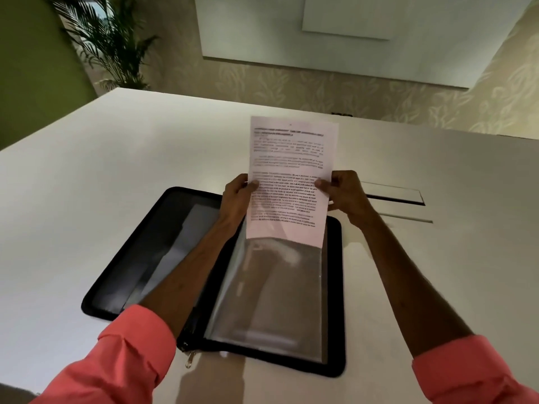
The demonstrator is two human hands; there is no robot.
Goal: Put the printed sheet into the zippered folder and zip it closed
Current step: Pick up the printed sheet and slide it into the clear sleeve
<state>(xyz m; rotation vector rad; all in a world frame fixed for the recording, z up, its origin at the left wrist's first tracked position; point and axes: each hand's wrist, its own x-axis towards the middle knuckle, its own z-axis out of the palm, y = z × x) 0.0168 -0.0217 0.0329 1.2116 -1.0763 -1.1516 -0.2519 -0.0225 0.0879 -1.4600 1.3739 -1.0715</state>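
The printed sheet [291, 158], white with dense black text, stands nearly upright above the open folder. My left hand [237, 196] pinches its left edge and my right hand [344, 195] pinches its right edge. The black zippered folder [334, 287] lies flat and open on the table, with clear plastic sleeves [277, 293] on its right half. The sheet's bottom edge meets the top of a sleeve; I cannot tell whether it is inside. A metal zipper pull [189, 358] hangs at the folder's near edge, beside my left sleeve.
The white table [87, 199] has a slotted cable flap [393, 196] just right of my right hand. A potted palm [108, 39] stands behind the far left corner, by a green wall. A white panel hangs on the patterned wall beyond.
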